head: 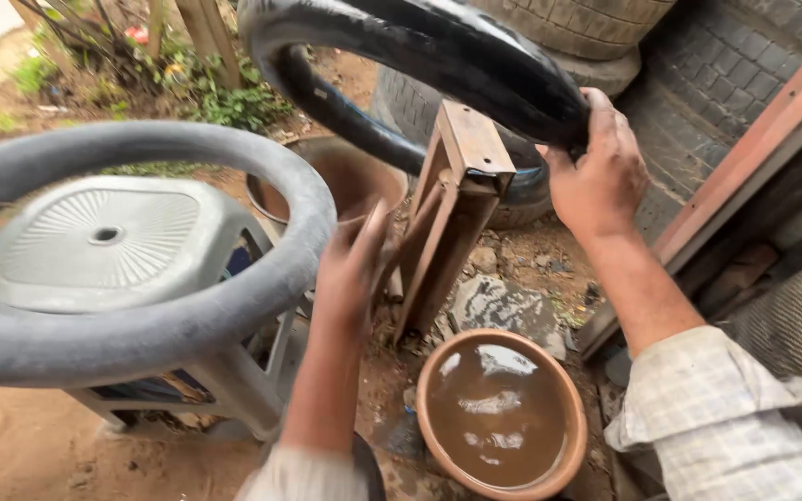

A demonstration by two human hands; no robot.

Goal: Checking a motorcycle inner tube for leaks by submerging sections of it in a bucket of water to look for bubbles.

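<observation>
A glossy black rubber tube is shining wet; the grey tube is looking matt. The stool is showing dull ribbed plastic, the stand rusty metal, the bowl smooth terracotta-coloured rim, tyres rough tread.

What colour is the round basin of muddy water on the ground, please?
The basin is terracotta orange-brown, holding murky brown water; the head view shows it clearly.

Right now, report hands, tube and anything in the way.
Right hand has a grip on the black inner tube. Left hand, blurred, at the rusty metal stand. Basin of muddy water below.
</observation>
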